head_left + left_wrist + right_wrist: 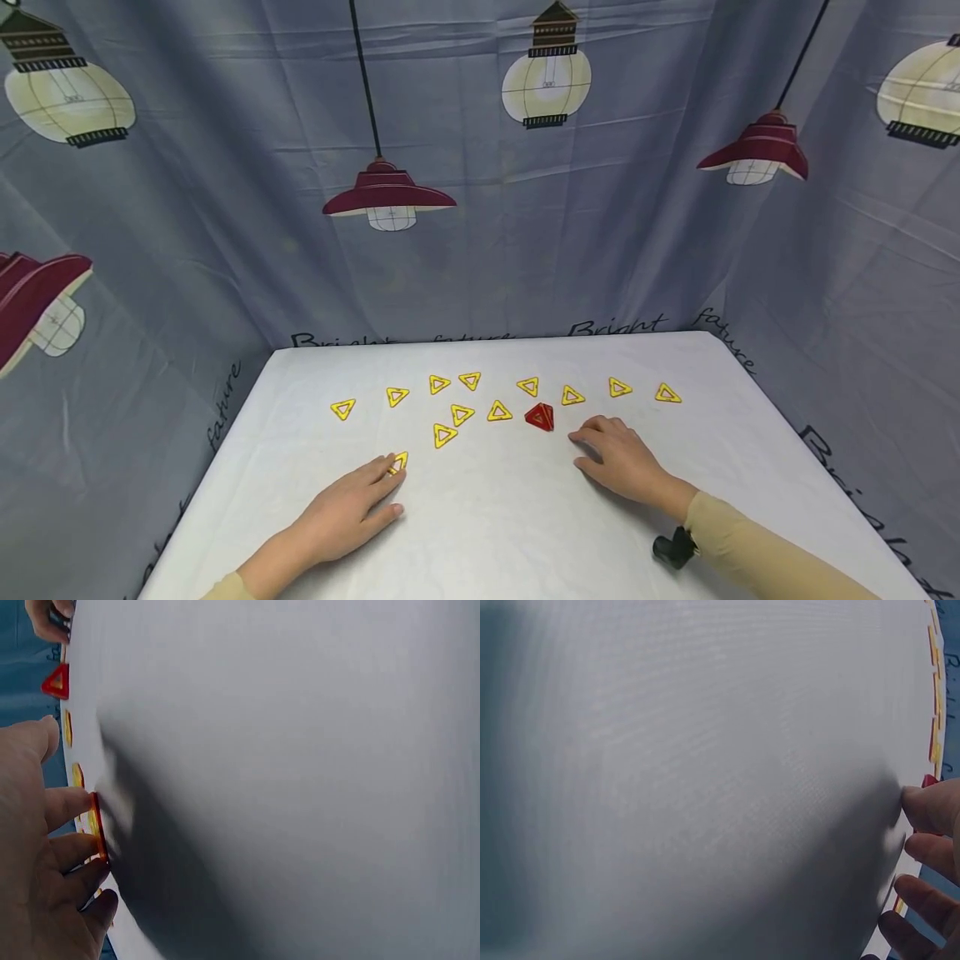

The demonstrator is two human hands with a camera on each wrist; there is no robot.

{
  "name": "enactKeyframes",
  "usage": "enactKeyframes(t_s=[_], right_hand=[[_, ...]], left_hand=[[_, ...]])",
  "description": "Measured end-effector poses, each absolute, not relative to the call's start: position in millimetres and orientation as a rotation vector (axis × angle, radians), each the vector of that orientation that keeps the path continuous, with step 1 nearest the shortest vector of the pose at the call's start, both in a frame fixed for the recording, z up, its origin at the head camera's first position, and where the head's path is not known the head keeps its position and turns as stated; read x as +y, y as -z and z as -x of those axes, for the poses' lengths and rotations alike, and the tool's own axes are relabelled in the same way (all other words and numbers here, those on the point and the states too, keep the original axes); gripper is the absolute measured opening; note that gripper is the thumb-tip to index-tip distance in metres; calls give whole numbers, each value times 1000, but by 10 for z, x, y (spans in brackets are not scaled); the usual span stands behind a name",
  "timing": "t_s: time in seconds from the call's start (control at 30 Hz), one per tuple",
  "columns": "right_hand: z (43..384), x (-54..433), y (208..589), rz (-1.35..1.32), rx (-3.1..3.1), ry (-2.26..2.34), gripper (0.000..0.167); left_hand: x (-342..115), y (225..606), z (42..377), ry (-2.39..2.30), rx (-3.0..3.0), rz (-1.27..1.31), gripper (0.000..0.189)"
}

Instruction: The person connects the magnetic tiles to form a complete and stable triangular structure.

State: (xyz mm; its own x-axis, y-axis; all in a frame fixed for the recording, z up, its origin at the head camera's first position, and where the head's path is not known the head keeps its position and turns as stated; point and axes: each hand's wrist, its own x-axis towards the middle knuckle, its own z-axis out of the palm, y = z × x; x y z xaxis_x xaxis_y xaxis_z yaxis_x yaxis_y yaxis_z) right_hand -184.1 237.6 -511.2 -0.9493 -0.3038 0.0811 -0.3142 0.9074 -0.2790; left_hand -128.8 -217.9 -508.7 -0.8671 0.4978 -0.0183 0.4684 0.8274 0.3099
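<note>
My left hand (341,512) lies low over the white table at the front left, fingers extended. Its fingertips touch a yellow triangular frame (401,460), partly covering it. From the left wrist, that triangle (95,825) shows a red-orange edge under the fingers, while the thumb stands apart. My right hand (618,458) rests at the right of the table with relaxed, slightly bent fingers and holds nothing. Just beyond its fingertips, to the left, sits a small red pyramid (540,417) with triangular faces. In the right wrist view the right fingers (934,851) are spread.
Several more yellow triangles lie flat and scattered across the far half of the white table (510,525), among them one at far left (342,408) and one at far right (667,393). A grey-blue curtain (480,275) printed with lamps surrounds the table. A black device (675,547) sits at the right wrist.
</note>
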Motion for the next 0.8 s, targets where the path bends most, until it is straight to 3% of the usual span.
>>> enactKeyframes(t_s=[0.43,0.8], right_hand=[[1851,2405,5111,-493,-3037,-463,42],[2039,2659,5009,-391,-2969,-537,39]], left_hand=[[-1717,5036,1167,-386,2756,-1202,64],[-1421,5037,1225,-352,2691,-1350,63]])
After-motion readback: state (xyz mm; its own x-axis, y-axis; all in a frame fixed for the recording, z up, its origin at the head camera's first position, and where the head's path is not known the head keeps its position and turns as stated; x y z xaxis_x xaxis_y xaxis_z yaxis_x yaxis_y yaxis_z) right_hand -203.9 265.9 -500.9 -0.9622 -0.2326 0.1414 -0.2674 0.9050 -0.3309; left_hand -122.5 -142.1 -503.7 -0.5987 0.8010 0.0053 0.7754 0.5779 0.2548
